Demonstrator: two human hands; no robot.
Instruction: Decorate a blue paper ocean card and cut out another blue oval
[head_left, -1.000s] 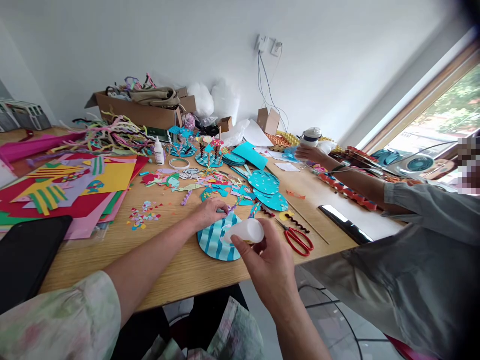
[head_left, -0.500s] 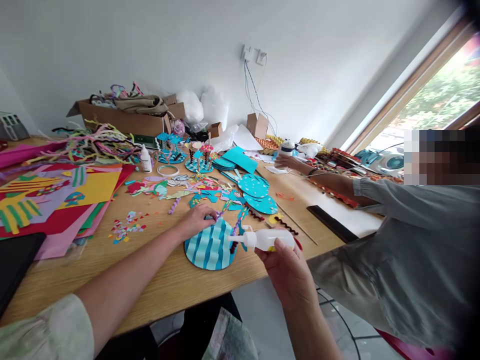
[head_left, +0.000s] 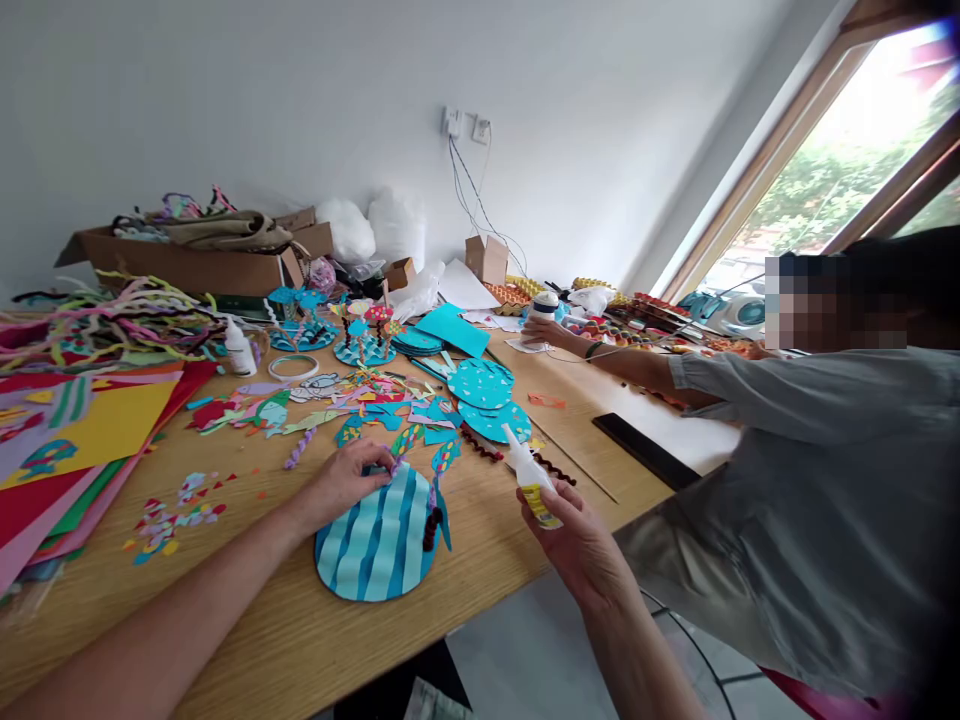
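My left hand (head_left: 351, 482) is closed at the far edge of a round blue disc (head_left: 373, 555) with wavy pale-blue paper strips. Its fingertips pinch a purple pipe cleaner (head_left: 394, 462) that has a spotted green-and-yellow paper piece (head_left: 407, 438) at its top. On the disc's right side stand a dark brown coiled pipe cleaner (head_left: 432, 530) and another purple stem with a spotted paper top (head_left: 445, 457). To the right, over the table's front edge, my right hand (head_left: 574, 535) grips a white glue bottle (head_left: 534, 480) with a yellow label, nozzle tilted up and left, clear of the disc.
Paper scraps (head_left: 352, 395), a tape roll (head_left: 293, 367) and a second glue bottle (head_left: 240, 349) lie behind the disc. Coloured sheets (head_left: 97, 430) cover the left. A co-worker's hand (head_left: 546, 332) holds a white container at the right. A thin stick (head_left: 574, 452) lies nearby.
My right hand has drawn the glue bottle away from the disc and turned its nozzle from pointing left to pointing up. My left hand stays at the disc's far edge. The view has shifted right.
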